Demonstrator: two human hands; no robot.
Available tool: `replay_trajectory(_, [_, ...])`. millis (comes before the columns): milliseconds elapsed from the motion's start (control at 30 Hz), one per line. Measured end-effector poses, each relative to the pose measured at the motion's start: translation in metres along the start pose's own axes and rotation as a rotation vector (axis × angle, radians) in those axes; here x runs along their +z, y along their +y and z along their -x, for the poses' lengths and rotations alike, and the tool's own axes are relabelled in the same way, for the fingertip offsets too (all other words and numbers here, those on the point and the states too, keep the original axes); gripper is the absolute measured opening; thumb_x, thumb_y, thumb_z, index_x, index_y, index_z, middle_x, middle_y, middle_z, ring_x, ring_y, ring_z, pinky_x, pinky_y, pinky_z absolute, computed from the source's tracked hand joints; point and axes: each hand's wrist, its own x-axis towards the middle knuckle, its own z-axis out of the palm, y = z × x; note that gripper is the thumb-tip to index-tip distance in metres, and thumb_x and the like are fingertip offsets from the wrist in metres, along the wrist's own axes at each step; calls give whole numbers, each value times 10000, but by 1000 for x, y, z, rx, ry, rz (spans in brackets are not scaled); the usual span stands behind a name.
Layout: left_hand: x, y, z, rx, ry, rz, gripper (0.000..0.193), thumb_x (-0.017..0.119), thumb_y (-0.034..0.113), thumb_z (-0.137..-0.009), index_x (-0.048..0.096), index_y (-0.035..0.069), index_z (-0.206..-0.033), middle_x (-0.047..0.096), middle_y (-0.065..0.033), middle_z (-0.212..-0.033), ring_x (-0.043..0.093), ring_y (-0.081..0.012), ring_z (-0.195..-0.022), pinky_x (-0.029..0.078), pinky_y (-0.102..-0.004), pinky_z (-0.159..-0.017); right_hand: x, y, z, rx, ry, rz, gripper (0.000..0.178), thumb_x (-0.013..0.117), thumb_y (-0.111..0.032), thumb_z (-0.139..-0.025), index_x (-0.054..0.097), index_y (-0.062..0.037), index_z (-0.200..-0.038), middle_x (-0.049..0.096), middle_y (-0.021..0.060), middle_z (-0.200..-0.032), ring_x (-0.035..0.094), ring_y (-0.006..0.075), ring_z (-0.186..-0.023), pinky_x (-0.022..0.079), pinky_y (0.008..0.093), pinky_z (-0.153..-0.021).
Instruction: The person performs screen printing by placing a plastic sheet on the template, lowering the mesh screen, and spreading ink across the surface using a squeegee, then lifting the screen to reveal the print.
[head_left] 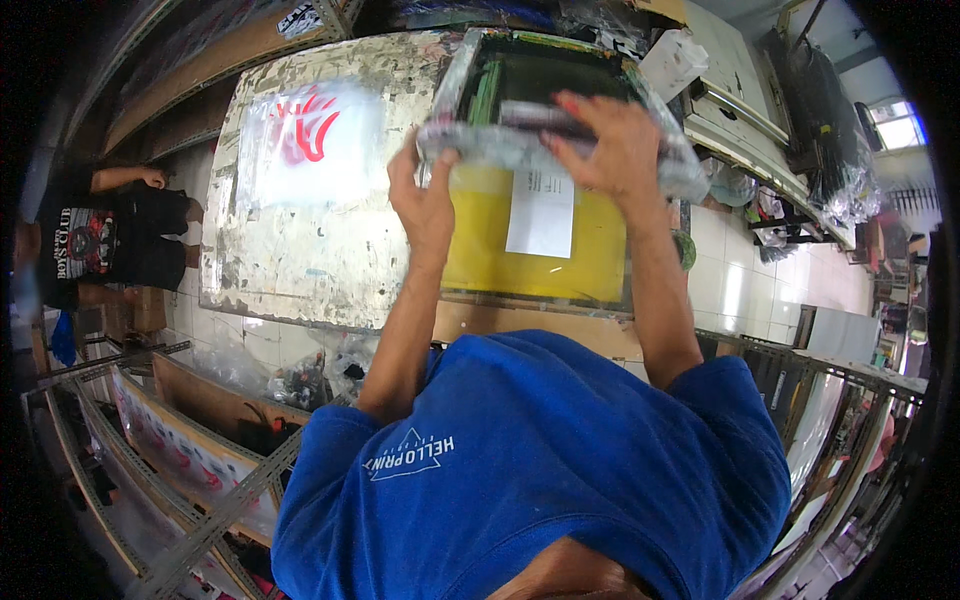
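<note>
Scuffed tabletop (pixel 300 265) flanks the screen-printing frame (pixel 500 150). Left hand (pixel 424 205) pinches its blurred, stained near-left corner; right hand (pixel 622 150) spreads over it.

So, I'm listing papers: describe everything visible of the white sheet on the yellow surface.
The sheet is rectangular, looks like paper, and lies flat, slightly askew, on the yellow surface. Small print near its far end is unreadable; the rest looks blank. Its far end reaches the blurred frame in view. Neither left hand nor right hand appears to touch it.
</note>
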Motion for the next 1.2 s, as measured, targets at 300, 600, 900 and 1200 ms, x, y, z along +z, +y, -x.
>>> replay_trajectory(300, [29,-108,10,-113,-44,-948,563,769,327,-796,592,5,-1223,623,-171,-1130,584,-347,-1039,464,-451,-889,-43,32,-125,94,-84,-85,441,766,-375,-767,736,-41,-1054,736,154,-863,706,296,-821,538,370,-751])
replay_trajectory(600, [25,-120,8,-223,2,-353,182,740,155,-831,721,-20,-873,667,-123,-707,592,-212,-621,482,-328,-642,-45,37,-145,226,-134,-82,431,800,-372,-756,730,-53,-1039,727,173,-939,699,317,-865,536,374,-780])
replay_trajectory(900, [-87,-141,-26,-246,262,-70,131,683,74,-882,704,-47,-926,660,-46,-763,556,-103,-657,454,-259,-629,-47,27,-149,220,-133,-51,441,811,-358,-736,730,-36,-1027,711,193,-973,675,347,-913,522,394,-808])
replay_trajectory(1200, [-259,-154,-58,-190,551,-492,248,663,126,-891,690,-82,-1024,704,-187,-927,648,-259,-811,509,-354,-751,-44,19,-145,245,-5,-84,435,827,-350,-739,730,-13,-996,710,181,-980,675,312,-914,518,389,-821])
